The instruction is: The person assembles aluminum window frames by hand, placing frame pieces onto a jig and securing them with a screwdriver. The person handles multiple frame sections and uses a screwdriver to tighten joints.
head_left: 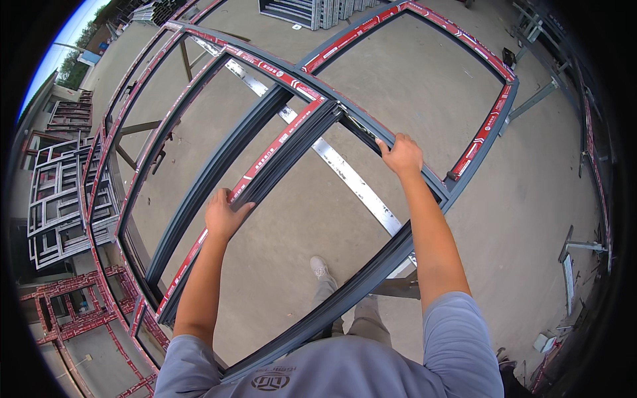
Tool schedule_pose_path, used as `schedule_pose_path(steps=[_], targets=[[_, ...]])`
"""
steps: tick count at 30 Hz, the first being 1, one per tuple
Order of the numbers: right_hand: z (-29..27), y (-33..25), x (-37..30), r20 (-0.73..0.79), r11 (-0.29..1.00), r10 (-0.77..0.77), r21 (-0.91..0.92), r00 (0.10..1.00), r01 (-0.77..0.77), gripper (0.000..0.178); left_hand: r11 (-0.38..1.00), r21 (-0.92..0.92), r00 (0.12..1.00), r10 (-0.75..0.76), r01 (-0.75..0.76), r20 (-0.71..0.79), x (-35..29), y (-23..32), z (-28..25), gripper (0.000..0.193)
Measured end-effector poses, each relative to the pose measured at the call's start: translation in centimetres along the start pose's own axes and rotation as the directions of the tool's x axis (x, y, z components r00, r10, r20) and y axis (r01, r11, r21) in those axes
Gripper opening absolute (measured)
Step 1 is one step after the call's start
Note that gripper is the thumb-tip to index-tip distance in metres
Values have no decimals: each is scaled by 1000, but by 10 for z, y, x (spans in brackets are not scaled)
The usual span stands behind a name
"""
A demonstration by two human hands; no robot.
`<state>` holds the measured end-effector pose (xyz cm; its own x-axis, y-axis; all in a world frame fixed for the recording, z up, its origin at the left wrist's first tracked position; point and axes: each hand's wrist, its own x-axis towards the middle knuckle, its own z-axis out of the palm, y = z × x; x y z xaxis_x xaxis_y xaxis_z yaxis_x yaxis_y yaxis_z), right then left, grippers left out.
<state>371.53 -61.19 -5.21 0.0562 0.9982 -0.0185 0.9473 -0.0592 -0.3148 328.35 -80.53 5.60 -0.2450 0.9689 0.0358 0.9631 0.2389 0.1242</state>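
A large dark grey window frame (368, 113), faced with red printed protective film, lies spread out in front of me at about waist height. My left hand (224, 213) is wrapped around a grooved bar (279, 149) with red film that crosses the frame's near opening at a slant. The thumb lies on its grooved side and the fingers go over the film. My right hand (402, 156) grips the frame's long rail to the right, its thumb pointing toward the bar's far end. Close to that thumb, a thin shiny strip (358, 125) shows in the rail's channel. The right fingertips are partly hidden.
A scuffed silvery support beam (352, 179) runs underneath the frame. Stacked grey frames (66, 192) stand at the left, with red-wrapped frames (79, 302) nearer. More profiles (312, 13) are piled at the back. Metal racks (537, 99) line the right side. My shoe (319, 266) shows below on concrete.
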Motion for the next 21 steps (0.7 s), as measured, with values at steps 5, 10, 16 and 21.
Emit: schedule_pose_path(steps=[5, 10, 16, 21], targets=[[0, -1, -3, -40, 998, -55, -17, 998, 54, 71, 994, 6, 983, -110, 112, -146, -137, -94, -23, 72], [4, 11, -8, -109, 967, -254, -52, 961, 250, 84, 809, 99, 810, -558, 580, -179, -335, -175, -37, 82], [39, -28, -69, -423, 936, -326, -19, 845, 352, 88, 468, 120, 482, -835, 876, -264, -518, -241, -30, 85], [82, -149, -171, -164, 848, -200, 465, 966, 255, 99, 253, 14, 247, -931, 967, -270, -578, -301, 2, 88]])
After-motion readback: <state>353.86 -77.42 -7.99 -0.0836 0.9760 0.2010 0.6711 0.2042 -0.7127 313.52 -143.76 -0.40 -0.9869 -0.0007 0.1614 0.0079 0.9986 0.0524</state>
